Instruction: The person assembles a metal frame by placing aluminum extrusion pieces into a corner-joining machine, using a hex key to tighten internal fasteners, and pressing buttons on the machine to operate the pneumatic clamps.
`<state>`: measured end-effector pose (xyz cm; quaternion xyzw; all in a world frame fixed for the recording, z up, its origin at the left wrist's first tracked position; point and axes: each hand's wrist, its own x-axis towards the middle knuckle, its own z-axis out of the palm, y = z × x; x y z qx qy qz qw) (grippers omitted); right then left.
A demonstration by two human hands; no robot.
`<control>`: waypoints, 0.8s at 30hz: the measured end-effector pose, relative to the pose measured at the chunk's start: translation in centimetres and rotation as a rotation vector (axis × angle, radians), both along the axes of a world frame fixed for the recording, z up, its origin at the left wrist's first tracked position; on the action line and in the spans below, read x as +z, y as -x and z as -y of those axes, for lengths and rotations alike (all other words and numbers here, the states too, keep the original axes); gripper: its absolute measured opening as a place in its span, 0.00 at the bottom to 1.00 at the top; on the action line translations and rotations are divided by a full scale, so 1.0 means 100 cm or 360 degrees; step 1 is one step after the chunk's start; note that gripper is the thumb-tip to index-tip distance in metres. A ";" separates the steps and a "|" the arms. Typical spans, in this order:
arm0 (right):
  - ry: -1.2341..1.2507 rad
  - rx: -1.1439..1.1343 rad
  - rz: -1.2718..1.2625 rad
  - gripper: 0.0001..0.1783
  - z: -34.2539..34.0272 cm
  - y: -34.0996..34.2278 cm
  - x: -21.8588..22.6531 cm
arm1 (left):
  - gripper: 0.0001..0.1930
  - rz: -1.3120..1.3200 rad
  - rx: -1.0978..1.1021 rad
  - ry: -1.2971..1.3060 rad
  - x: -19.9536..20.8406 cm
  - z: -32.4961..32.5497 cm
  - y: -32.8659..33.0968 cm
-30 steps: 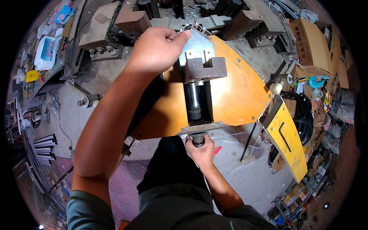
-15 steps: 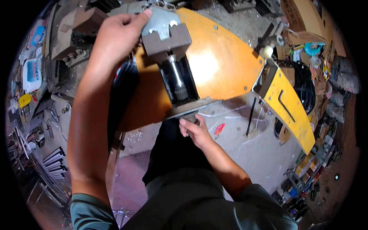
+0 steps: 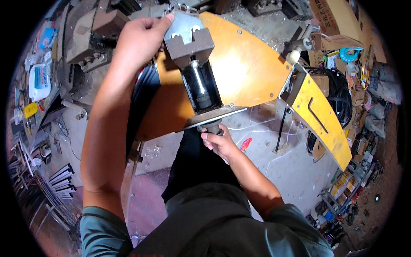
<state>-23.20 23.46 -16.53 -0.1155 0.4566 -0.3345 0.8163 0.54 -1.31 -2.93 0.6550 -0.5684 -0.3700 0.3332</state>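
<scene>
My left hand pinches the left edge of a thin grey metal plate, its thumb lying on the plate and its fingers curled behind. The plate, which has two holes, stands against a notched dark steel block. From the block a shiny round shaft runs toward me through a black slot in the orange machine housing. Below the housing's near flange, my right hand is closed around a short grey cylindrical knob. Its far fingers are partly hidden.
A yellow hinged panel juts out at the right, beside coiled black cables. Steel blocks sit at the far left. A white jug and metal strips lie further left. A cardboard box stands far right.
The view has shifted slightly. My left hand still pinches the plate at the block. My right hand stays on the knob, and more of the knob now shows above its fingers.
</scene>
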 end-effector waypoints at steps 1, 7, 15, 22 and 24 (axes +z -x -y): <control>0.0026 0.0003 -0.0052 0.12 0.001 0.000 -0.002 | 0.27 0.0021 0.0021 -0.0007 0.005 -0.001 0.001; 0.0792 0.0229 -0.1463 0.24 0.000 -0.014 0.032 | 0.23 0.0021 0.0076 -0.0085 -0.001 -0.001 0.001; 0.0774 0.0206 -0.1439 0.22 0.000 -0.016 0.025 | 0.25 0.0125 0.0081 -0.0232 0.018 -0.004 0.007; 0.0659 0.0271 -0.1232 0.18 -0.001 -0.010 0.018 | 0.24 0.0092 0.0114 -0.0207 0.019 -0.004 0.007; 0.0458 0.0251 -0.0902 0.15 0.000 -0.006 0.015 | 0.23 0.0105 0.0103 -0.0249 0.019 -0.004 0.005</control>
